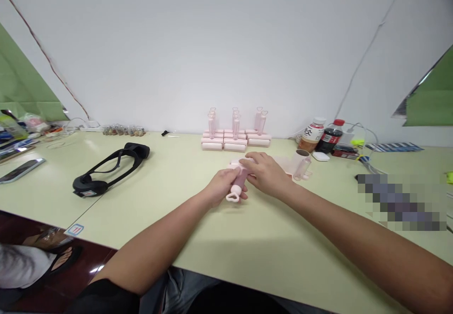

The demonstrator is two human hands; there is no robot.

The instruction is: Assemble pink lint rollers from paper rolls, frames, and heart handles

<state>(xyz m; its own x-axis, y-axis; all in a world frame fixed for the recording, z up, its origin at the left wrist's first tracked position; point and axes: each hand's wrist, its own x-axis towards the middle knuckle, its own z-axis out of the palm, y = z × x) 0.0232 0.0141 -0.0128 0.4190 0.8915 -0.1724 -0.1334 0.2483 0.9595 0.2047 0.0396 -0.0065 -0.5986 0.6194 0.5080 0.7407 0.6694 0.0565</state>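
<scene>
A pink lint roller (pixel 239 180) with a translucent handle and a heart-shaped loop at its end is held just above the table, loop towards me. My left hand (pixel 222 186) is wrapped round its handle. At the far end, my right hand (pixel 267 173) has its fingers closed over the roller's head, partly hiding it. Behind my hands, several finished-looking pink lint rollers (pixel 235 143) stand in rows, handles up. To the right of my right hand are an upright pale roll (pixel 297 159) with a dark inside and a loose translucent pink handle (pixel 303 168).
A black headset (pixel 113 167) lies on the left of the table (pixel 170 177), near a phone (pixel 23 170). At the right back stand a milky-tea-coloured bottle (pixel 312 134) and a cola bottle (pixel 331 135), with a white box (pixel 321 156) and cables. A blurred-out object (pixel 399 203) lies far right.
</scene>
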